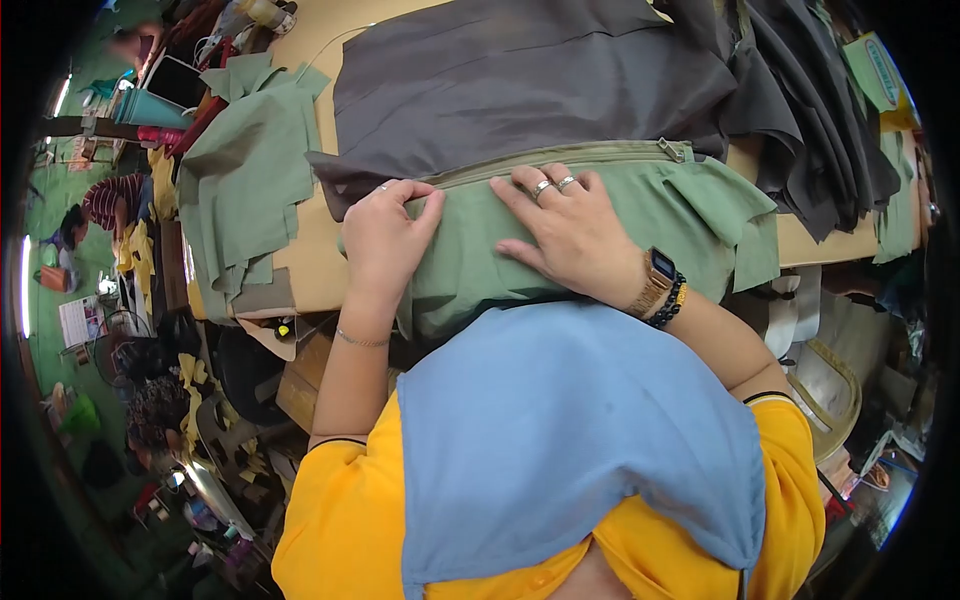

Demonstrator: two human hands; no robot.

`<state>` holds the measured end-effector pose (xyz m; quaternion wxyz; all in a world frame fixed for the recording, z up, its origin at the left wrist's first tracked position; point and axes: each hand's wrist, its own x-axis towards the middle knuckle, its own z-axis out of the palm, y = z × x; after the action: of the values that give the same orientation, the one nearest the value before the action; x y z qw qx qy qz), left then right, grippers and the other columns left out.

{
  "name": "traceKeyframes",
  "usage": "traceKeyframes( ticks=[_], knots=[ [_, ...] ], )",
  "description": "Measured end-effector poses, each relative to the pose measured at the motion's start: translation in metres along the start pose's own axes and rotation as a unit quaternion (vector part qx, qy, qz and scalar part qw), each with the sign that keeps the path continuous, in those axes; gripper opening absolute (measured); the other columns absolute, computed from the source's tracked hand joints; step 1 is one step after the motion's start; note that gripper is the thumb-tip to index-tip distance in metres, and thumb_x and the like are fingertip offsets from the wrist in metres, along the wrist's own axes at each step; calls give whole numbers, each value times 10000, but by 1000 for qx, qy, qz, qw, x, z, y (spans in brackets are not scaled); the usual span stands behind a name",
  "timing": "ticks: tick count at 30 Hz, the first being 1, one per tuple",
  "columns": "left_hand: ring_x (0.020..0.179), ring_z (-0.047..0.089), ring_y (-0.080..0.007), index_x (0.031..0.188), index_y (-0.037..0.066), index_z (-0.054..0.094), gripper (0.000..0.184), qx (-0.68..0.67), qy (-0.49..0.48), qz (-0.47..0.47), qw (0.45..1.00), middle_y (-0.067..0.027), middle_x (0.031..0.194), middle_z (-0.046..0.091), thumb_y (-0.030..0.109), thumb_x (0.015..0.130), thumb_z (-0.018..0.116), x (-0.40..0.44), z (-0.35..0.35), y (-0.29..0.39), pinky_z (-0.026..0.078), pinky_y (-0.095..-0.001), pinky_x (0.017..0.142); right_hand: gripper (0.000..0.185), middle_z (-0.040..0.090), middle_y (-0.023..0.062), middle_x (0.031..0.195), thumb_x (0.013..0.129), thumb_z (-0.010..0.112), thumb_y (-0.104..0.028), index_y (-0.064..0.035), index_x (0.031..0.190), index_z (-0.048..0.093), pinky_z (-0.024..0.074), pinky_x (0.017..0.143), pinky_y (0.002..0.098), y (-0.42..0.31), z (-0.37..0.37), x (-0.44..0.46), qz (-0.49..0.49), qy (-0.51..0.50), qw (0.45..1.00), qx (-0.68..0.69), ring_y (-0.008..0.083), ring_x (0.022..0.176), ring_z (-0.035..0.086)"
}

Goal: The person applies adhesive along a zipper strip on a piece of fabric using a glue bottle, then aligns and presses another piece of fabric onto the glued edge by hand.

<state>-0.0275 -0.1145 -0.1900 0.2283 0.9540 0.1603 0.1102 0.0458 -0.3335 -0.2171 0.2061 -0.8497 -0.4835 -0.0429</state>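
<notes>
Green cloth (465, 255) lies under both our hands, its far edge meeting a zip (560, 156). Our left hand (385, 240) has thumb and forefinger (432, 208) closed together, pinching the cloth at the zip's left end; which layers they catch, we cannot tell. Our right hand (580, 240) rests palm down further along, thumb set apart and fingers loosely spread and bent, their tips near the zip's near side. We judge that the step in hand is holding and flattening this edge; any further move along it would call for a light touch, keeping the soft layers level. The zip runs sideways to its metal pull (671, 149), beyond our right hand. Past it, dark grey cloth (530, 80) spreads towards the far edge of the worktop (318, 250), while the green cloth falls over the near edge towards us. Loose green pieces (240, 150) overlap by the left edge, and more dark cloth (800, 110) bunches towards the right, near a green and yellow packet (878, 80) at the far right corner. Out in the room, a person in a striped top (108, 200) bends near yellow cloth (140, 255) on our left, above a green floor (50, 350); a chair (835, 395) stands to our right.
</notes>
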Motion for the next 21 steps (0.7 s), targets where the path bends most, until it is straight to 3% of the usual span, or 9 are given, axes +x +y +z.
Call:
traceKeyframes(
  ticks=[9, 15, 21],
  knots=[
    [693, 668, -262, 800, 93, 728, 171, 26, 18, 34, 999, -59, 787, 696, 256, 837, 763, -2, 6, -2, 500, -379, 626, 612, 572, 70, 1265, 884, 690, -466, -108, 1367, 577, 409, 858, 392, -8, -1, 15, -11, -26, 999, 16, 238, 1105, 544],
    [727, 675, -270, 910, 101, 715, 131, 80, 69, 116, 988, -56, 840, 700, 229, 889, 732, -10, 4, -11, 492, -385, 665, 619, 571, 83, 1269, 894, 665, -488, -106, 1374, 576, 409, 848, 402, -12, 16, 19, -57, 5, 998, 14, 245, 1094, 547],
    [770, 686, -296, 940, 69, 701, 129, -18, 56, 44, 997, -83, 900, 703, 197, 925, 706, -21, -5, -18, 521, -391, 659, 622, 571, 83, 1273, 898, 657, -493, -103, 1375, 575, 402, 847, 402, -14, 15, 18, -49, -3, 999, 13, 237, 1090, 548]
  ],
)
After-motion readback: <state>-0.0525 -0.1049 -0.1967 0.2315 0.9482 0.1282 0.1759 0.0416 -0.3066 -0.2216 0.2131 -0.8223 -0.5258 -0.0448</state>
